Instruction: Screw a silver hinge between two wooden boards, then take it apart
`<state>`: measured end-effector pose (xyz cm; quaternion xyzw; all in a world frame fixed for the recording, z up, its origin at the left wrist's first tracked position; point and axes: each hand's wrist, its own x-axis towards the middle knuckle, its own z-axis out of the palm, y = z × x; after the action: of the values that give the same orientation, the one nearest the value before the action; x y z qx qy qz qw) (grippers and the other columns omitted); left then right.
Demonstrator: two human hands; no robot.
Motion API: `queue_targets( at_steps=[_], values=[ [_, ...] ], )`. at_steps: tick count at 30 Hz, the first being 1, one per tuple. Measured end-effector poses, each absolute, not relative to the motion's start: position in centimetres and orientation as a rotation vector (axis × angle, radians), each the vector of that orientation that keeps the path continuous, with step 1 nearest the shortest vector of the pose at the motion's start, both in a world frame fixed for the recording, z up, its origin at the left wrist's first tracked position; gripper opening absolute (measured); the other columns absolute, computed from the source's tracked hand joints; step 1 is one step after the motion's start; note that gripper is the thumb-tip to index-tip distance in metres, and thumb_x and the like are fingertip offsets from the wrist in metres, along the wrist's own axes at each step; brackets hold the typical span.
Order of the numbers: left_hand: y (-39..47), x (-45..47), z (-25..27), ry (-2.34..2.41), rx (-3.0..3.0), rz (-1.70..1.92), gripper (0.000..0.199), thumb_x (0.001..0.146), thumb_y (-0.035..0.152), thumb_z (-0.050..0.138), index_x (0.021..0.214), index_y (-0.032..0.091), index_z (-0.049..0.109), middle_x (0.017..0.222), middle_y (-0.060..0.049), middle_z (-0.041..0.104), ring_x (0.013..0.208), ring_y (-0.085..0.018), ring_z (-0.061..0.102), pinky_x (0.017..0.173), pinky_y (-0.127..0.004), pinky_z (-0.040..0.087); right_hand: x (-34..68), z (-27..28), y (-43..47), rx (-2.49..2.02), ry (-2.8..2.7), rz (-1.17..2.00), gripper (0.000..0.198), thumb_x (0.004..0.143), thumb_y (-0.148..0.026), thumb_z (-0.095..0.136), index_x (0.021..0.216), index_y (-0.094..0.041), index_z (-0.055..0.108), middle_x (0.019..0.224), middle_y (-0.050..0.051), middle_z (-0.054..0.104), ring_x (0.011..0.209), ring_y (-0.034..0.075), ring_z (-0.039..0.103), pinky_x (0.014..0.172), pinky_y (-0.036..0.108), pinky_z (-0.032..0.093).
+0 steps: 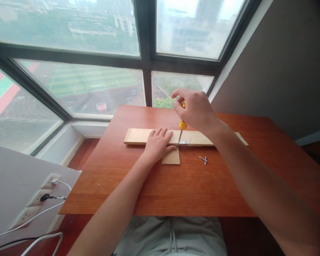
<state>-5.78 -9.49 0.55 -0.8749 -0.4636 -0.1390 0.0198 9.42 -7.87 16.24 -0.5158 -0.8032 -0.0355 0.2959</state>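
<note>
My right hand [194, 108] is closed around the yellow handle of a screwdriver [183, 124]. The shaft points down, its tip at a small metal hinge or bracket [183, 143] on the near edge of a pale wooden board [136, 136]. My left hand [159, 143] lies flat across the board, fingers stretched out, left of the screwdriver. Under the board, a thin tan piece [171, 157] sticks out toward me. Several loose screws [204, 160] lie on the table to the right, apart from both hands.
The reddish-brown table [176, 192] ends near my lap. Another tan piece [241, 138] shows past the board's right end. Large windows [93, 80] stand behind the table. Wall sockets [40, 197] with plugs and a white cable [26, 223] are at the lower left.
</note>
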Motion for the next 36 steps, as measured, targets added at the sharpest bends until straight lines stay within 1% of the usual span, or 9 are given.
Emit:
queue_targets(
  at_steps=[3,11,14,17,21,26,29,32,36],
  values=[
    [-9.4,-6.0,0.6,-1.448,-2.739,-0.421,0.055,0.086,0.053,0.060,0.131,0.025,0.048,0.144,-0.013,0.047,0.133,-0.031,0.040,0.107,-0.045,0.031,10.0,16.5,-8.2,-1.484,-2.150,-0.199,0.026,0.087,-0.022,0.050,0.106,-0.021,0.067,0.085,0.008,0.070,0.078,0.026,0.063,0.073,0.039,0.046],
    [-9.3,-6.7,1.0,-1.394,-2.795,-0.410,0.051,0.088,0.049,0.059,0.132,0.024,0.047,0.145,-0.012,0.046,0.134,-0.029,0.039,0.108,-0.042,0.031,11.5,17.1,-8.8,-1.649,-2.077,-0.372,0.022,0.084,-0.038,0.062,0.093,-0.020,0.071,0.064,0.008,0.059,0.074,0.030,0.062,0.066,0.041,0.044],
    [-9.3,-6.8,1.0,-1.385,-2.790,-0.408,0.052,0.089,0.049,0.058,0.132,0.024,0.047,0.145,-0.012,0.046,0.134,-0.029,0.040,0.107,-0.042,0.031,11.8,17.5,-8.9,-1.632,-2.191,-0.269,0.023,0.088,-0.034,0.056,0.101,-0.021,0.069,0.073,0.009,0.065,0.075,0.028,0.063,0.067,0.040,0.044],
    [-9.3,-6.8,0.9,-1.376,-2.782,-0.411,0.053,0.089,0.049,0.058,0.133,0.023,0.047,0.145,-0.012,0.046,0.133,-0.029,0.040,0.107,-0.042,0.031,12.6,17.8,-8.9,-1.534,-2.316,-0.160,0.028,0.088,-0.029,0.053,0.112,-0.022,0.066,0.095,0.009,0.070,0.083,0.026,0.064,0.073,0.039,0.046],
    [-9.4,-6.9,0.9,-1.381,-2.778,-0.415,0.052,0.089,0.050,0.056,0.134,0.025,0.046,0.145,-0.012,0.046,0.134,-0.029,0.040,0.108,-0.043,0.030,14.3,18.3,-9.2,-1.307,-2.435,0.027,0.035,0.086,-0.027,0.055,0.121,-0.025,0.062,0.120,0.008,0.065,0.099,0.025,0.062,0.086,0.042,0.048],
    [-9.4,-6.9,0.9,-1.402,-2.794,-0.432,0.052,0.090,0.050,0.055,0.134,0.026,0.046,0.145,-0.011,0.045,0.134,-0.029,0.039,0.108,-0.044,0.030,14.6,18.4,-10.3,-1.128,-2.482,0.233,0.045,0.080,-0.018,0.054,0.124,-0.027,0.058,0.122,0.006,0.064,0.104,0.025,0.061,0.089,0.041,0.049],
    [-9.4,-6.9,1.0,-1.406,-2.809,-0.441,0.050,0.089,0.049,0.056,0.133,0.027,0.046,0.144,-0.011,0.046,0.133,-0.029,0.040,0.108,-0.044,0.030,13.6,17.5,-10.6,-1.246,-2.369,0.049,0.031,0.085,-0.024,0.052,0.115,-0.024,0.062,0.114,0.007,0.066,0.099,0.025,0.062,0.086,0.041,0.048],
    [-9.4,-6.9,1.0,-1.398,-2.812,-0.444,0.048,0.089,0.048,0.056,0.132,0.027,0.048,0.142,-0.010,0.048,0.132,-0.028,0.041,0.107,-0.042,0.031,12.7,16.6,-10.3,-1.510,-2.178,-0.273,0.026,0.090,-0.035,0.050,0.108,-0.022,0.063,0.105,0.010,0.067,0.087,0.027,0.062,0.073,0.041,0.046],
    [-9.4,-6.9,1.1,-1.385,-2.806,-0.450,0.048,0.090,0.048,0.056,0.131,0.026,0.047,0.141,-0.011,0.048,0.132,-0.028,0.041,0.107,-0.041,0.032,12.8,16.6,-9.9,-1.543,-2.187,-0.254,0.026,0.087,-0.028,0.049,0.109,-0.022,0.062,0.101,0.009,0.067,0.083,0.025,0.061,0.069,0.038,0.044]
  ],
)
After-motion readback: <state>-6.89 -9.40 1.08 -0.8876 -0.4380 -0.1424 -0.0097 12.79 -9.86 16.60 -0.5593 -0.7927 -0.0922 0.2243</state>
